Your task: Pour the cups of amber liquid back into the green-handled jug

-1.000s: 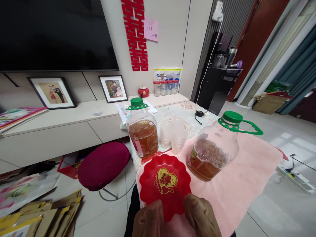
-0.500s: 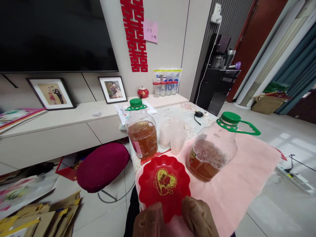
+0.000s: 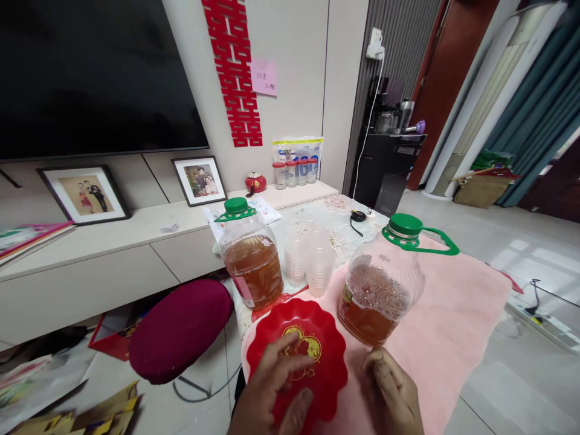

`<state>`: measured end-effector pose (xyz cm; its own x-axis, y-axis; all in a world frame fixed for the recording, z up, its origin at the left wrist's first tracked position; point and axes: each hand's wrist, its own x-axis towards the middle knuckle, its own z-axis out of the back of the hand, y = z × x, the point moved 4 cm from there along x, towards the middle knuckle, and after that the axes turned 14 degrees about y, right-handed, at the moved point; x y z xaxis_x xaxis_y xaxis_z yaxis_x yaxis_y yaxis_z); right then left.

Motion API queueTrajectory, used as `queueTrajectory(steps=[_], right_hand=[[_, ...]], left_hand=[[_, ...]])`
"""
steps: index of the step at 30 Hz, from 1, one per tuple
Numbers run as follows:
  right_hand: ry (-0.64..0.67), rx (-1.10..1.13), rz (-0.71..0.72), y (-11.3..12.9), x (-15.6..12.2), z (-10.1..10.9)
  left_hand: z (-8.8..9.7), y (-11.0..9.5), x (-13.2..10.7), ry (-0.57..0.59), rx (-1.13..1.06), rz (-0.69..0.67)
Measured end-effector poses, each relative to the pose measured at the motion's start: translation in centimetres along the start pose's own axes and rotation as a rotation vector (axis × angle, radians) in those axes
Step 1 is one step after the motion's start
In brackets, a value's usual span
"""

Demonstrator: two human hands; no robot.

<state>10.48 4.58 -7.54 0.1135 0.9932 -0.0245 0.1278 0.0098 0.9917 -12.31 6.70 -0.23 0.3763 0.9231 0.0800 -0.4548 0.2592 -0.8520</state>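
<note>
A red scalloped plate (image 3: pixel 326 362) with a gold heart print lies on a pink cloth. Over its near left part is my left hand (image 3: pixel 276 383), fingers spread apart and nothing seen between them. To the right of the plate, my right hand (image 3: pixel 392 386) is curled closed above the cloth; whatever it may hold is hidden. Just beyond my right hand stands a big clear bottle (image 3: pixel 376 302) of brown liquid with foam and a green cap. A second such bottle (image 3: pixel 254 266) stands behind the plate on the left. Between the bottles are stacks of clear plastic cups (image 3: pixel 319 266).
The pink cloth (image 3: pixel 453 314) covers the table's right side. A black tape measure (image 3: pixel 357 216) lies at the back. A maroon stool (image 3: pixel 181 329) stands left, near cardboard pieces (image 3: pixel 104 408). Behind is a white cabinet (image 3: pixel 149 235) with framed photos and red-lidded jars (image 3: pixel 294 173).
My left hand has opened from a fist at the plate's near edge and reaches over the plate. My right hand has moved right, off the plate's edge. The camera view has shifted slightly.
</note>
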Motion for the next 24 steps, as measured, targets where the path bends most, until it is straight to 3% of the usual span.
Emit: queueTrajectory(steps=[2, 5, 8, 12, 16, 24], right_hand=[[0.022, 0.051, 0.023, -1.6, 0.6, 1.0], [0.065, 0.116, 0.057, -2.8, 1.0, 1.3], [0.041, 0.163, 0.056, -2.7, 1.0, 1.0], [0.048, 0.178, 0.044, -2.3, 1.0, 0.8], [0.083, 0.178, 0.034, -2.7, 1.2, 1.1], [0.082, 0.188, 0.016, -2.5, 1.1, 0.8]], left_hand=[[1.4, -1.4, 2.0, 0.114, 0.212, -0.097], [3.6, -4.0, 5.9, 0.073, 0.441, -0.201], [4.1, -6.1, 10.5, 0.129, 0.582, -0.223], [3.6, -7.0, 15.3, 0.199, 0.758, -0.167], [2.9, -6.8, 17.5, 0.289, 0.937, -0.136], [2.3, -6.1, 19.1, 0.351, 1.091, -0.125]])
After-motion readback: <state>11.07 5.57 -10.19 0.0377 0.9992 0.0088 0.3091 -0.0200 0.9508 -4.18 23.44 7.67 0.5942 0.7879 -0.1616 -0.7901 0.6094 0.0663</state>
